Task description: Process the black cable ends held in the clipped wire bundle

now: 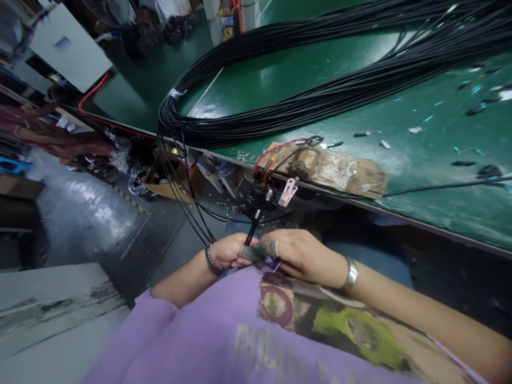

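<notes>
Both my hands meet close to my chest, just over my purple shirt. My left hand (229,250), with a beaded bracelet at the wrist, is closed round the end of a black cable (252,232). My right hand (298,253), with a metal bangle and taped fingertips, pinches the same cable end from the other side. The cable runs up towards a small tool with red and black wires and a pink clip (288,192) at the bench edge.
A green bench (400,165) carries a large bundle of long black cables (320,90) and scattered offcuts. A taped cardboard pad (344,170) lies at its edge. Loose cables hang down on the left over a cluttered floor with boxes (172,184).
</notes>
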`<state>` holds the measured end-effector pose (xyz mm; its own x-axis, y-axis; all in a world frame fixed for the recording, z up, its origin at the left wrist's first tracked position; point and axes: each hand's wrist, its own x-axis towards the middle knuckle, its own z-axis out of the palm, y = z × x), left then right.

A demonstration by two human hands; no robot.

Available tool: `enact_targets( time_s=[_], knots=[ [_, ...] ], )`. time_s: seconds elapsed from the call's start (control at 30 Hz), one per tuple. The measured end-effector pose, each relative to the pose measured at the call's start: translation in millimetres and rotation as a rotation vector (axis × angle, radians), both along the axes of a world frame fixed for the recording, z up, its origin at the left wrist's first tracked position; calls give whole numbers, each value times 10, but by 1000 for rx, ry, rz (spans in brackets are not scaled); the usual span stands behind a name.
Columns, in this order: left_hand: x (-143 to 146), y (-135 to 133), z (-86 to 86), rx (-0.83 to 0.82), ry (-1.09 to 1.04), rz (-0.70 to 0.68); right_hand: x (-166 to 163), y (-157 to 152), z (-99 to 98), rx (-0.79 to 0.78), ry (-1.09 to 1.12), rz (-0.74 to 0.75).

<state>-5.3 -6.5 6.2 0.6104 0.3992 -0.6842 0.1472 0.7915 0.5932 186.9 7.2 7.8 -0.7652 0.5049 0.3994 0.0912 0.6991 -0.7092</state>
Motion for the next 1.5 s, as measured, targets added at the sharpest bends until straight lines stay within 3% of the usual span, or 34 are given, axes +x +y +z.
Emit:
enact_targets(
  time_s=[0.1,0.23,0.3,0.37,0.57,0.7,0.8,0.93,1.07,1.17,1.23,1.33,1.5],
  knots=[
    [33,4,40,210,99,-21,13,17,-2,74,-25,-115],
    [67,1,42,616,217,225,57,51,-18,-294,29,-438],
    [64,-17,18,759,269,286,81,54,-2,-451,66,-490],
    [56,-39,-8,821,319,268,91,44,24,-481,57,-474],
    [77,-59,-10,814,363,195,55,1,48,-169,-75,-415],
    [128,-38,27,796,299,268,58,-9,19,206,-151,-333],
    [176,-33,31,671,261,366,74,-5,-25,435,-184,-310],
    [233,-44,-9,397,201,465,102,2,-93,452,-181,-317],
    [247,-45,-32,304,92,530,126,-12,-110,235,-64,-405],
    [232,-43,-22,384,90,538,132,-21,-88,-125,41,-613],
    [228,-43,-18,417,100,534,122,-17,-72,-397,85,-660],
    [237,-45,-21,411,111,501,83,-2,-53,-714,154,-572],
    [207,-29,5,338,61,423,31,30,-9,-937,202,-456]
  ],
)
